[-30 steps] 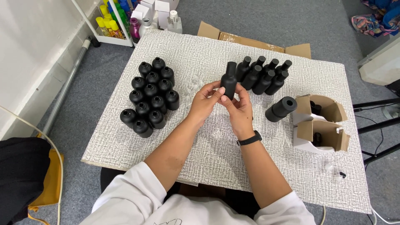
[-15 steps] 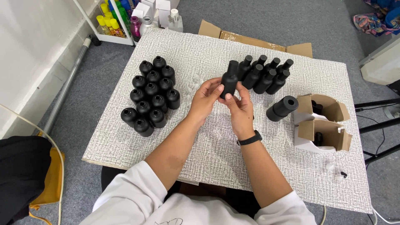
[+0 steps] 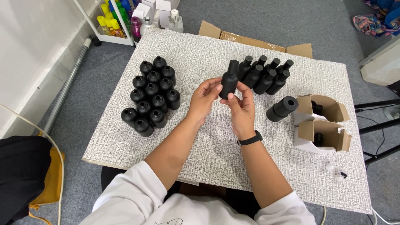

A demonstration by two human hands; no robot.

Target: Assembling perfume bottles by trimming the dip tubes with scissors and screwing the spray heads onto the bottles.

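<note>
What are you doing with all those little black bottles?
A person sits at a table and holds one capped black bottle up in both hands: the left hand on its side, the right hand under its base. On the left stands a cluster of open bottles without caps. Behind the hands is a row of capped bottles. One bottle lies on its side by two small open boxes.

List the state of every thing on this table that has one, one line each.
Held black bottle: capped, upright, gripped by both hands.
Left hand: closed on the held black bottle's body.
Right hand: fingers on its lower part.
Left cluster of bottles: standing, uncapped, necks open.
Far row of bottles: capped, leaning.
Lone bottle: lying on its side.
Two small cardboard boxes: flaps open.
</note>
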